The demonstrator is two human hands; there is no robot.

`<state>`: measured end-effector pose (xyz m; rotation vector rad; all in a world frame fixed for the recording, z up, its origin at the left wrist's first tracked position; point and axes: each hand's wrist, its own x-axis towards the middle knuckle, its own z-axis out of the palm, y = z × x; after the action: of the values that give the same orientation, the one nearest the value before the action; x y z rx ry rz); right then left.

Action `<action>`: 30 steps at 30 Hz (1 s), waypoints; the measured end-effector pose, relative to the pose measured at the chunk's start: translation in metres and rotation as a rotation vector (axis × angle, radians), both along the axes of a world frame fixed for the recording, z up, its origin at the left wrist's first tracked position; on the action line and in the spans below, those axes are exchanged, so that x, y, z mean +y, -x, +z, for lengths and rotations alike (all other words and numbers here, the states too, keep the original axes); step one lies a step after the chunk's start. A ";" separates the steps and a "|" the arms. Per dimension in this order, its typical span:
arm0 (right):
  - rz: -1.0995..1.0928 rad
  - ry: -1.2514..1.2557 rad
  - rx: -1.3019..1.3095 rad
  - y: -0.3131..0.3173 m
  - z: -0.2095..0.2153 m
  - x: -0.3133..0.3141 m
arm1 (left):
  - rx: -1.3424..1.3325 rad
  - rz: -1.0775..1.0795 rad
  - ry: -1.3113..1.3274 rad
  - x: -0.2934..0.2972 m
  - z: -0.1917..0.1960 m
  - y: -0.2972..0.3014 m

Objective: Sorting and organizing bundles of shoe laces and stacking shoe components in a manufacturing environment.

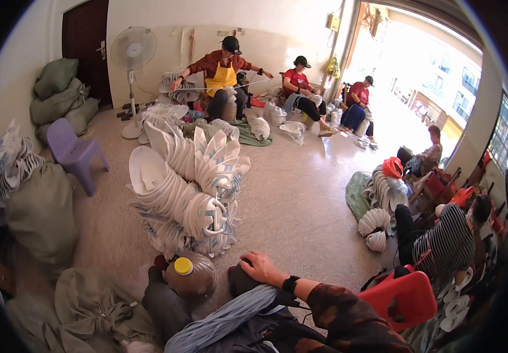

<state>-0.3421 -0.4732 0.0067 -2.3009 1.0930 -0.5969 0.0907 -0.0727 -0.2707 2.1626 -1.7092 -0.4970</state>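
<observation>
My right hand (pixel 262 268) lies on my dark-trousered right knee, its fingers stretched out and holding nothing. A black band circles that wrist. Across my lap runs a thick bundle of grey-blue laces (pixel 227 317), close to the right hand. Between my legs stands a large brownish plastic jug (pixel 198 276) with a yellow cap. A pinkish patch at the bottom edge may be my left hand (pixel 140 346); its fingers are hidden. Just ahead on the floor rises a big pile of nested white shoe uppers (pixel 189 200), some with pale blue parts.
Stuffed green sacks (pixel 42 212) and a purple chair (pixel 74 150) stand at left, near a standing fan (pixel 132 76). Several people sit working along the back and right. A red chair (pixel 398 300) is by my right arm; more shoe uppers (pixel 375 220) lie at right.
</observation>
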 end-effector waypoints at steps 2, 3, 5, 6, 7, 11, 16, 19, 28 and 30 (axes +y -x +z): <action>-0.015 -0.047 0.035 0.002 0.000 0.001 | -0.042 -0.067 0.054 -0.009 0.006 -0.016; -0.017 -0.037 0.036 0.005 -0.001 0.000 | -0.059 -0.103 0.080 -0.018 0.009 -0.018; 0.000 -0.025 0.030 0.001 0.001 0.000 | -0.100 -0.141 0.129 -0.017 0.013 -0.021; 0.009 -0.035 0.016 -0.002 0.002 0.001 | -0.122 -0.153 0.152 -0.013 0.016 -0.022; 0.020 -0.047 0.002 -0.006 0.001 0.002 | -0.145 -0.164 0.172 -0.007 0.019 -0.023; -0.027 -0.007 0.026 0.024 -0.018 -0.008 | 0.373 0.199 0.039 -0.096 0.104 0.025; 0.023 -0.012 -0.050 0.008 -0.003 -0.002 | 0.180 0.282 0.526 -0.186 0.253 0.080; 0.008 -0.037 -0.063 0.006 0.001 0.003 | -0.096 0.251 0.322 -0.201 0.262 0.114; -0.026 -0.027 -0.036 0.014 -0.007 -0.005 | -0.051 0.258 0.421 -0.204 0.250 0.115; -0.014 -0.038 -0.036 0.012 -0.005 -0.005 | -0.049 0.260 0.427 -0.201 0.248 0.112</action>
<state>-0.3539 -0.4782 0.0019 -2.2436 1.0952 -0.6150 -0.0210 -0.2742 -0.0229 2.0445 -1.3729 -0.0058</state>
